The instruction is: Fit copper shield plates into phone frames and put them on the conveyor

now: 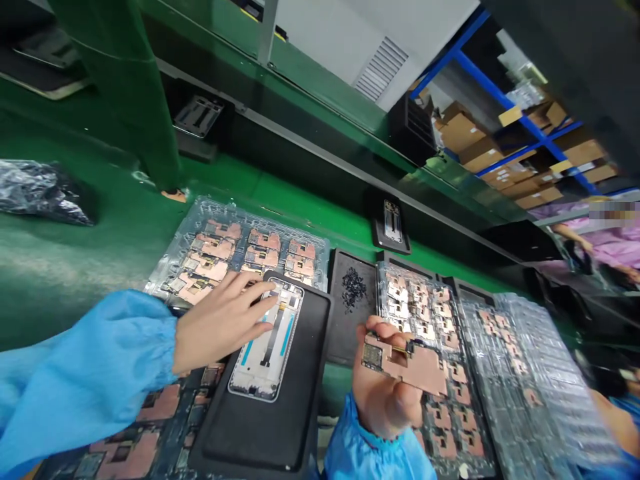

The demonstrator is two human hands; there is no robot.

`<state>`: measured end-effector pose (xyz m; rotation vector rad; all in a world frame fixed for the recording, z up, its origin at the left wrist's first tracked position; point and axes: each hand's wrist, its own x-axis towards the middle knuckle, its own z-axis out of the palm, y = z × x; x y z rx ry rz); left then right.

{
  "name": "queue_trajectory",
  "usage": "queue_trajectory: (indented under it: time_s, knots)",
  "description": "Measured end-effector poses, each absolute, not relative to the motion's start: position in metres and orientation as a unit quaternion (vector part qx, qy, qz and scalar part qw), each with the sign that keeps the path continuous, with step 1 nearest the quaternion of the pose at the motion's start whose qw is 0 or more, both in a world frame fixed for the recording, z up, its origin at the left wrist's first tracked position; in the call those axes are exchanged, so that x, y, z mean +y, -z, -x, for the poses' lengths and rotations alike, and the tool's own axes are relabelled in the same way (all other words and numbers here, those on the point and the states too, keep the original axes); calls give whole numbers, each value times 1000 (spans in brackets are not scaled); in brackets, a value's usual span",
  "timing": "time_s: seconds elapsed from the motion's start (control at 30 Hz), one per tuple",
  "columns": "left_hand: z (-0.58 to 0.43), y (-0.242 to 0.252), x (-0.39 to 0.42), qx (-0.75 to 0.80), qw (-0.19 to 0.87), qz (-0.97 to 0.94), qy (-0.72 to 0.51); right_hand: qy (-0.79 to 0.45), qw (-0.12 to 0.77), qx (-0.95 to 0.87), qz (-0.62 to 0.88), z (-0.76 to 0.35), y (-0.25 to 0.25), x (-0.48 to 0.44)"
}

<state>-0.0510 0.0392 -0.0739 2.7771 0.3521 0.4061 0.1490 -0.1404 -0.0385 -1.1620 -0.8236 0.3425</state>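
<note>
My right hand (pixel 375 397) grips a phone circuit board (pixel 420 368) covered with copper-coloured foil, held up in front of the trays with its dark connector side at the left. My left hand (pixel 225 327) lies with fingers stretched and apart over the upper end of a silver phone frame (pixel 267 343); fingertips rest at or just above its edge. Two blue strips and a black flex cable show inside the frame. The frame lies in a shallow black tray (pixel 265 433). Behind my left hand, a clear plastic tray (pixel 183 227) holds several similar boards.
Small black parts (pixel 353 288) lie in a dark tray between the board trays. More boards fill a tray (pixel 477 427) at the right, beside stacked clear trays (pixel 543 373). Phone frames in black holders (pixel 393 223) stand along the conveyor. A co-worker's green sleeve (pixel 125 87) reaches in at upper left.
</note>
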Motion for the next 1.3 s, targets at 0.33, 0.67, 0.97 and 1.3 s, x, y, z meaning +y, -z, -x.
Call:
queue_trajectory:
  time_s: [0.33, 0.67, 0.97, 1.3]
  knots:
    - [38, 76, 27, 122, 140, -967, -175, -170, 583, -465, 644, -143, 42, -119]
    - [70, 71, 5, -54, 219, -925, -305, -90, 284, -656, 693, -150, 35, -89]
    - [73, 83, -4, -69, 157, -935, -311, -29, 118, -739, 663, -137, 40, -70]
    - [76, 80, -5, -70, 167, -937, -299, -26, 101, -725, 681, -130, 40, -64]
